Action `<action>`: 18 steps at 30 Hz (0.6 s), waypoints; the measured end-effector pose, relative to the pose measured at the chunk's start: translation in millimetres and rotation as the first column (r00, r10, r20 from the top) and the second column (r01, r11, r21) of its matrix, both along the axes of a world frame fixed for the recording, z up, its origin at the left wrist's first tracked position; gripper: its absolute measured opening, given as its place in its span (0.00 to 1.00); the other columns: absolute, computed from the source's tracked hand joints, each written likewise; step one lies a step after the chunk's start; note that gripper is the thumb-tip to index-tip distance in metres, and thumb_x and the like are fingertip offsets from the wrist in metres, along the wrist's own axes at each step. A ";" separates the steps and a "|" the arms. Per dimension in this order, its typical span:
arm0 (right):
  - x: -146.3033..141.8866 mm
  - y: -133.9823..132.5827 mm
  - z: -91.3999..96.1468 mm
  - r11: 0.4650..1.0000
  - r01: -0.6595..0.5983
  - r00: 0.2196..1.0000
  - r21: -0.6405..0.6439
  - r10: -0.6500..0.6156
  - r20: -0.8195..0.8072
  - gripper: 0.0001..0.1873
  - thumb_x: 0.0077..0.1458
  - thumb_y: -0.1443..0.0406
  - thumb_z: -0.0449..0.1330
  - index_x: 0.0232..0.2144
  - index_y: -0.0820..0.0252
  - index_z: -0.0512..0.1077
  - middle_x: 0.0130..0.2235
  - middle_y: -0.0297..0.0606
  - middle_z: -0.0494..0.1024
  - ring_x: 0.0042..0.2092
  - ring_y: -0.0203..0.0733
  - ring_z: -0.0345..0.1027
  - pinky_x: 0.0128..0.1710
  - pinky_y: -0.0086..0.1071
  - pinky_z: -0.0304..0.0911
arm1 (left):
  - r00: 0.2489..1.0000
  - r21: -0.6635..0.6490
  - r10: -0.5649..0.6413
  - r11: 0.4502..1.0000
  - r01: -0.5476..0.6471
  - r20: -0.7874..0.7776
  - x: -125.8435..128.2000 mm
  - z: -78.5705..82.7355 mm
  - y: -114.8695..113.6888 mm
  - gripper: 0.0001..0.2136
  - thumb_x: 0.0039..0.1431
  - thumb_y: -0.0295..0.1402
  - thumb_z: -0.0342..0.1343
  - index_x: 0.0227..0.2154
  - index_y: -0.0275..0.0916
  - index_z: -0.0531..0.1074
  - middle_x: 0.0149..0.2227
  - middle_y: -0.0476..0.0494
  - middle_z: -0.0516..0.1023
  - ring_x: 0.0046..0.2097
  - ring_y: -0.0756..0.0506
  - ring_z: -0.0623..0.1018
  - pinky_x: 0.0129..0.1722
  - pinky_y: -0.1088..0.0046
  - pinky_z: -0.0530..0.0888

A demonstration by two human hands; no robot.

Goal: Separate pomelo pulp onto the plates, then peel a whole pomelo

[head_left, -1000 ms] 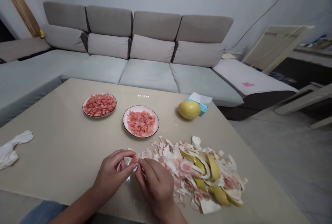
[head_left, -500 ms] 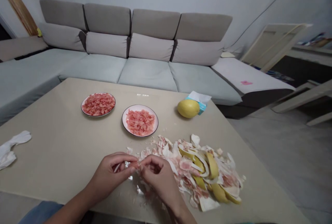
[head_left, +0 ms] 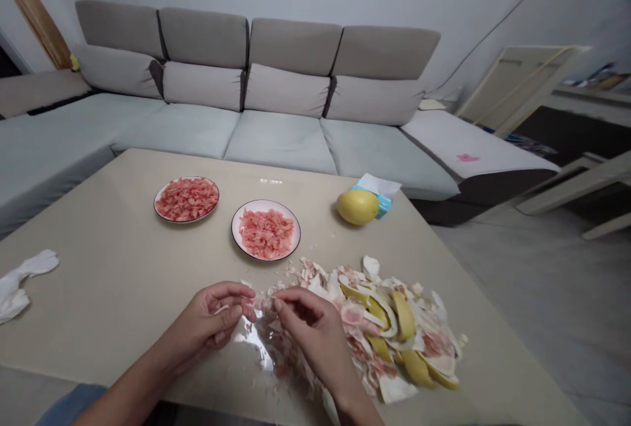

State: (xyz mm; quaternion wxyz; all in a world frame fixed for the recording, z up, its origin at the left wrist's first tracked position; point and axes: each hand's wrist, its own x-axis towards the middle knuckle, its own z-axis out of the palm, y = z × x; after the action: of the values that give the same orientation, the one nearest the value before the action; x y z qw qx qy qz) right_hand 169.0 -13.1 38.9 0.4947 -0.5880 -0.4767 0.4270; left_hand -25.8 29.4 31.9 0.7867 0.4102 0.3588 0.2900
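Note:
Over the near part of the table, my left hand (head_left: 217, 317) is closed, with a small pink piece of pomelo flesh (head_left: 248, 311) at its curled fingertips. A short gap separates it from my right hand (head_left: 315, 327), whose thumb and forefinger are pinched together; what is between them is too small to make out. Under and beside my right hand spreads a heap of pomelo peel (head_left: 405, 315), white pith and thin membranes. Beyond my hands stands a black-rimmed white plate (head_left: 237, 242) of pink pomelo flesh. Farther left is a second plate (head_left: 162, 214), piled fuller with the same flesh.
A whole yellow pomelo (head_left: 357, 207) rests against a blue tissue pack (head_left: 384, 205) at the far right of the table (head_left: 108, 268). Crumpled white tissue (head_left: 24, 281) lies at the left edge. Behind the table runs a grey sofa (head_left: 276, 137).
My hands have moved apart from where their fingertips met around the piece of flesh. The right hand has shifted slightly right, and the plates and peel heap stay as they were.

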 end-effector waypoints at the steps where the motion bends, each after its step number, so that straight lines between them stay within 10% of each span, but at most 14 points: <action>1: 0.6 -0.2 -0.5 0.998 -0.009 0.998 0.062 0.004 0.068 0.07 0.52 0.62 0.62 0.31 0.57 0.78 0.30 0.37 0.79 0.31 0.40 0.71 0.30 0.29 0.64 | 0.999 -0.025 -0.011 1.000 0.012 0.048 0.2 -0.3 0.1 0.15 0.52 0.40 0.64 0.40 0.39 0.74 0.31 0.48 0.74 0.18 0.61 0.54 0.17 0.81 0.47; 9: 0.7 -4.9 -11.2 0.983 -0.141 0.853 0.121 0.058 0.519 0.08 0.51 0.65 0.64 0.22 0.57 0.73 0.24 0.33 0.74 0.28 0.39 0.65 0.28 0.29 0.58 | 0.986 -0.103 -0.050 0.992 0.066 0.157 4.4 -0.8 0.4 0.11 0.58 0.40 0.59 0.33 0.35 0.72 0.31 0.48 0.72 0.18 0.61 0.54 0.16 0.81 0.45; 18: -2.7 -6.2 -4.9 0.947 -0.208 0.895 0.243 0.084 0.438 0.05 0.58 0.68 0.57 0.32 0.56 0.74 0.31 0.35 0.75 0.35 0.39 0.68 0.36 0.30 0.62 | 0.995 -0.110 -0.059 0.992 0.067 0.076 5.2 -2.4 0.3 0.15 0.59 0.44 0.56 0.34 0.35 0.71 0.20 0.57 0.54 0.21 0.57 0.46 0.18 0.80 0.42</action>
State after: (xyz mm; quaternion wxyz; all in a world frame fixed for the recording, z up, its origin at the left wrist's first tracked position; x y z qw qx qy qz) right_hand 166.3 -19.3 34.0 0.4252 -0.5515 -0.6716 0.2530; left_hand -20.5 29.7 29.5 0.8300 0.3654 0.3324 0.2591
